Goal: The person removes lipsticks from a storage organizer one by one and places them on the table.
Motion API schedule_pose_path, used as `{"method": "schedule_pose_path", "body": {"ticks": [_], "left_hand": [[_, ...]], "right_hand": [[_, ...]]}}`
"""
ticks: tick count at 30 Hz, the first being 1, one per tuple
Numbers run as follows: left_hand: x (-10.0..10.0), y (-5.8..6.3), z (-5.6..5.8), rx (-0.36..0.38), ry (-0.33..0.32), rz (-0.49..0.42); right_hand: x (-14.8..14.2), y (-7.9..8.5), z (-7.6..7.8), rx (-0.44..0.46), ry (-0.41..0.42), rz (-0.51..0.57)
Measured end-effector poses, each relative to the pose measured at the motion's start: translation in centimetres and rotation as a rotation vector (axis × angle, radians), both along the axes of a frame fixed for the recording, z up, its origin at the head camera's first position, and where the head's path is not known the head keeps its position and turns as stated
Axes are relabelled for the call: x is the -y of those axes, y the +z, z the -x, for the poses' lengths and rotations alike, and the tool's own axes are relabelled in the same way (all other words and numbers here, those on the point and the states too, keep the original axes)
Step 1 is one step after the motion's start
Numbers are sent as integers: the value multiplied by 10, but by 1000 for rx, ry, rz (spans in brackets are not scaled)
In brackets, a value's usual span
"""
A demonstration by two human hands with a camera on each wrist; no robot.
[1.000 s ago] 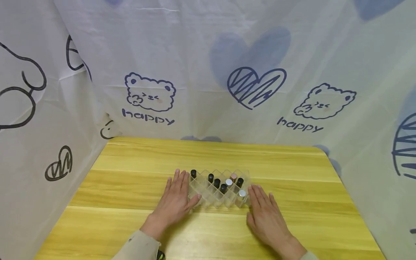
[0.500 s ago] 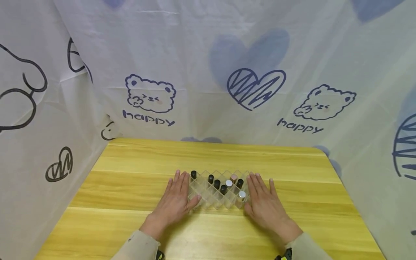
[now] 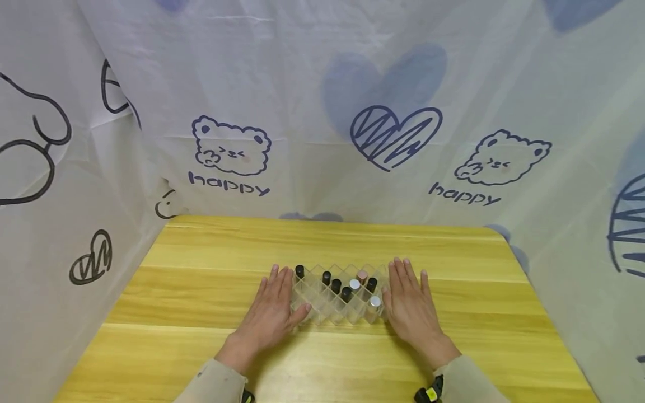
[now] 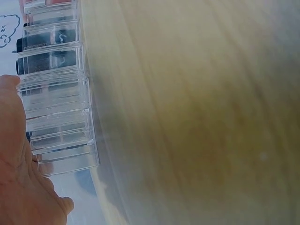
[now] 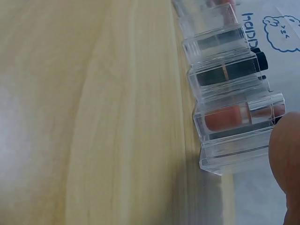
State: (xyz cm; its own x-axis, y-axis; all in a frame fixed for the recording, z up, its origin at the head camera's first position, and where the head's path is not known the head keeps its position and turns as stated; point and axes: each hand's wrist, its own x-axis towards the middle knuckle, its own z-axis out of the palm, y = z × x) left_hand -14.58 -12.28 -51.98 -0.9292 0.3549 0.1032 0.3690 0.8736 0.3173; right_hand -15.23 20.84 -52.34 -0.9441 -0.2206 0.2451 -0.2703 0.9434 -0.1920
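A clear plastic lipstick organizer with diamond-shaped slots stands on the table in the head view. Several lipstick tubes stand upright in it, some black-capped, some silver-capped. My left hand lies along its left end, fingers straight, with the thumb over the front left corner. Along the right end, my right hand has its straight fingers pointing away from me and its thumb at the rim. The right wrist view shows a tube with coral-red colour in a front slot. Dark tubes show through the organizer's wall in the left wrist view.
The wood-grain table reaches back to a white curtain printed with bears and hearts. More of this cloth hangs at both sides. A dark strap is on the right wrist.
My right hand has slid forward along the organizer's right end, its fingertips now reaching the back corner. The left hand and the organizer have stayed in place.
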Motion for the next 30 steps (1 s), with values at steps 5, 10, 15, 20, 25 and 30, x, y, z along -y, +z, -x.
{"method": "schedule_pose_path", "body": {"ticks": [5, 10, 15, 20, 25, 30], "left_hand": [[0, 0, -1, 7, 6, -6], [0, 1, -1, 21, 6, -7], [-1, 3, -1, 28, 11, 10], [1, 8, -4, 0, 57, 67], [10, 11, -8, 5, 57, 90], [19, 14, -9, 1, 15, 98]], "right_hand": [[0, 0, 2, 13, -26, -8], [0, 0, 2, 27, -22, -22], [-1, 1, 3, 38, -22, -25], [0, 2, 1, 43, -17, -31], [1, 4, 0, 31, -9, -33], [0, 3, 1, 28, 1, -29]]}}
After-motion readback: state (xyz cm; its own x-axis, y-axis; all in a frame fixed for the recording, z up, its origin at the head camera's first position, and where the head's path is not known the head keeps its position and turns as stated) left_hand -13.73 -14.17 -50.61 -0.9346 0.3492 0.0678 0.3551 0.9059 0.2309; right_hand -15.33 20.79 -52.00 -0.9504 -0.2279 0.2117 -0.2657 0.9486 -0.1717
